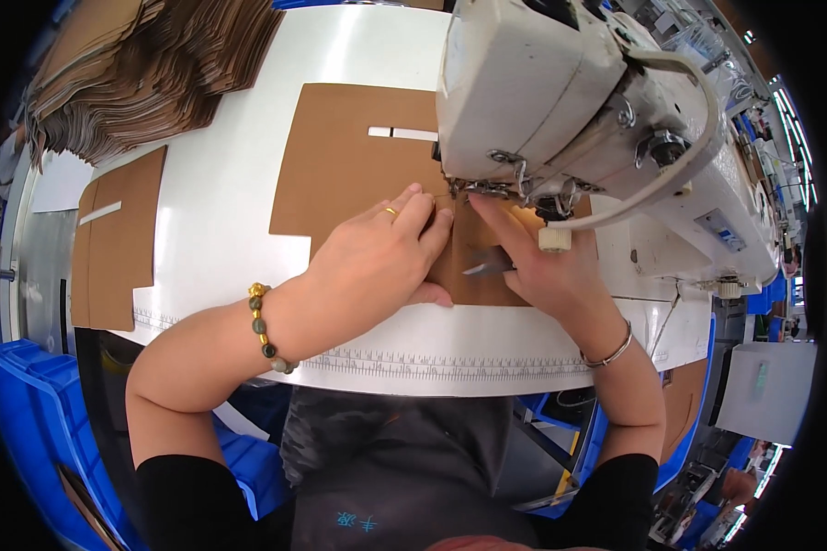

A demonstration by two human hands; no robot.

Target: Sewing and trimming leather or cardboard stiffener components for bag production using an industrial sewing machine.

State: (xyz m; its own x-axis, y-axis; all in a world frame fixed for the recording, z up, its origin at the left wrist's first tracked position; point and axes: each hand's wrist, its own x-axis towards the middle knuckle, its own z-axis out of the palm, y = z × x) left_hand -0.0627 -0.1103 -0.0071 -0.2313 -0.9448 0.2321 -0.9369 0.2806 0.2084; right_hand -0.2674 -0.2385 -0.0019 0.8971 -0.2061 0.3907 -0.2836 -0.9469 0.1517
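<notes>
A brown sheet panel [340,165] with a slot lies under the sewing machine head [533,83]. My left hand [377,253] rests on it left of the needle area, fingers stretched and thumb apart, pressing down beside a fold or seam. My right hand [551,266] has its index finger pointed at the presser foot area. Small metal thread snips [492,262] poke out from under its curled fingers, blades to the left. The needle itself is hidden by the machine head and my fingers.
A thick stack of brown panels [147,73] stands at the far left. Another slotted panel [119,243] lies at the table's left edge. A printed ruler [413,366] runs along the white table's front. Blue bins [41,422] flank my lap.
</notes>
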